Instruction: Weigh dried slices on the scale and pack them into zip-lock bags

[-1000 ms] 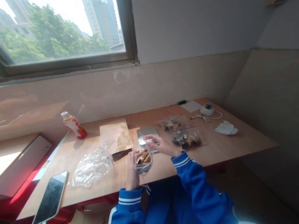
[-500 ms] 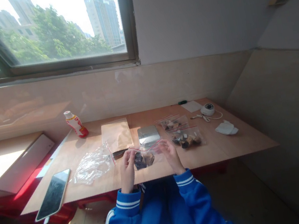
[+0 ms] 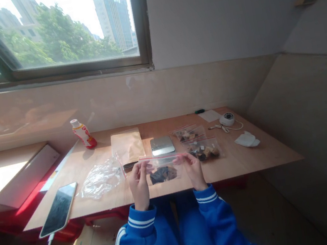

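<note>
The head view looks down on a zip bag point(image 3: 162, 168) held up just above the table point(image 3: 237, 162), in front of the person's chest. Its long axis runs left to right, and its red-lined seal edge lies along the top, pointing away from the person. Dark chunks point(image 3: 163, 175) sit low in the bag. The left hand point(image 3: 139, 186) is closed on the bag's left end, and the right hand point(image 3: 195, 170) is closed on its right end, both pinching it upright between fingers and thumbs.

Just past the bag lie a metal plate point(image 3: 161, 145) and a brown envelope point(image 3: 127, 147). To the right are two filled bags point(image 3: 204, 150). To the left are crumpled plastic point(image 3: 101, 178), a phone point(image 3: 57, 204) and a bottle point(image 3: 83, 133), whose red-and-white label is too small to read.
</note>
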Available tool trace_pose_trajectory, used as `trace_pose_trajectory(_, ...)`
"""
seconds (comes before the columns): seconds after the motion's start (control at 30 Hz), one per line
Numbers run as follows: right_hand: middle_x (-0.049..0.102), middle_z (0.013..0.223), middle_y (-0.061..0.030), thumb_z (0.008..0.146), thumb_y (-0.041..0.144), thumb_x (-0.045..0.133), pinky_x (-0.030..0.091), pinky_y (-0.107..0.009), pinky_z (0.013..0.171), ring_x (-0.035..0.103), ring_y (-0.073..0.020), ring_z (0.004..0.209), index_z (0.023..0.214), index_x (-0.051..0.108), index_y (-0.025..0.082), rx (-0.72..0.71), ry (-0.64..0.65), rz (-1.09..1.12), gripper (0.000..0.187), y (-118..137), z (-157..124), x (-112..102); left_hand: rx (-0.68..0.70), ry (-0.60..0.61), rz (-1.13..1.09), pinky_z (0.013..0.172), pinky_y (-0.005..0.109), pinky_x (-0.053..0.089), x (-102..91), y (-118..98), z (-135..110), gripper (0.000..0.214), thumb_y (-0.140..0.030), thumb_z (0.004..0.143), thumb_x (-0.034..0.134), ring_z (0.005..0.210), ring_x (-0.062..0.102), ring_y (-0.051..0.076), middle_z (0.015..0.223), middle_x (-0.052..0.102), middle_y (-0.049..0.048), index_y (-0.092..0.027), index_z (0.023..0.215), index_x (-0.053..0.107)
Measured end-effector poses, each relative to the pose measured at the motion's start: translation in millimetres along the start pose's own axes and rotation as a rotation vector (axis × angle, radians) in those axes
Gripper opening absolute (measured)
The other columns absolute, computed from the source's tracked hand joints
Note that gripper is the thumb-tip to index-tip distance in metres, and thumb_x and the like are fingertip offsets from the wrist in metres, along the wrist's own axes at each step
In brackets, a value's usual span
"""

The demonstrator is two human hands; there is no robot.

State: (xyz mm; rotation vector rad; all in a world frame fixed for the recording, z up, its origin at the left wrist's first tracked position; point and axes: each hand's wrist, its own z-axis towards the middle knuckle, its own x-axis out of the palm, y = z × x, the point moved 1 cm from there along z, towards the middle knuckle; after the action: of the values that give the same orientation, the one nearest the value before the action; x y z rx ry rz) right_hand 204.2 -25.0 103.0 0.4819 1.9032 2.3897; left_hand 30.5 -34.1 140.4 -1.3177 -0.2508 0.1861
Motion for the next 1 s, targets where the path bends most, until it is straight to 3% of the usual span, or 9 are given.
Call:
trace_pose_trajectory(0.2, 0.071, 0.069, -0.0037, 0.076, 0.048, 0.063, 0.053, -0.034, 0.065, 0.065, -0.0186, 0.061, 0.079, 0.064, 0.019, -0.005, -0.046, 0.013, 0.029, 7.5, -0.7, 2.2, -0.075, 0.031, -0.147, 0.058, 0.023, 0.047, -2.8, 10.0, 3.3, 0.032, -0.046, 0.08, 0.054, 0.061, 0.061, 0.012, 0.07, 0.06, 0.0005, -0.015, 0.08, 0.06)
trace_pose_trajectory(0.5, 0.071, 0.071, -0.0047, 0.081, 0.046, 0.058, 0.052, -0.03, 0.061, 0.063, -0.0162, 0.058, 0.084, 0.064, 0.018, -0.031, -0.069, -0.069, 0.03, 14.9, -1.8, -4.1, -0.139, -0.015, -0.257, 0.051, 0.021, 0.047, -0.2, 23.4, 3.5, 0.032, -0.047, 0.079, 0.056, 0.056, 0.065, 0.014, 0.068, 0.062, -0.0002, -0.016, 0.085, 0.053)
trace_pose_trajectory(0.67, 0.069, 0.071, -0.0032, 0.082, 0.042, 0.057, 0.049, -0.026, 0.055, 0.061, -0.0136, 0.056, 0.081, 0.061, 0.017, -0.08, -0.079, -0.092, 0.025, 15.7, -3.7, -4.8, -0.194, -0.015, -0.229, 0.052, 0.025, 0.051, -2.0, 21.9, 3.4, 0.033, -0.047, 0.078, 0.056, 0.056, 0.066, 0.016, 0.07, 0.064, 0.0007, -0.015, 0.089, 0.056)
trace_pose_trajectory(0.87, 0.067, 0.07, -0.0012, 0.081, 0.04, 0.058, 0.048, -0.025, 0.055, 0.057, -0.0108, 0.053, 0.078, 0.059, 0.018, -0.143, -0.137, -0.092, 0.022, 16.4, -6.6, -5.7, -0.137, -0.009, -0.145, 0.048, 0.026, 0.051, -3.3, 17.3, -0.1, 0.033, -0.046, 0.078, 0.057, 0.055, 0.066, 0.017, 0.075, 0.065, 0.0025, -0.015, 0.089, 0.057)
trace_pose_trajectory(1.0, 0.068, 0.071, -0.0026, 0.081, 0.039, 0.059, 0.051, -0.029, 0.067, 0.063, -0.0145, 0.065, 0.077, 0.059, 0.017, -0.153, -0.159, -0.127, 0.022, 17.8, -7.0, -8.6, -0.063, -0.083, -0.113, 0.05, 0.024, 0.05, 2.6, 19.6, -2.2, 0.031, -0.046, 0.078, 0.056, 0.057, 0.066, 0.016, 0.075, 0.064, 0.002, -0.015, 0.085, 0.057)
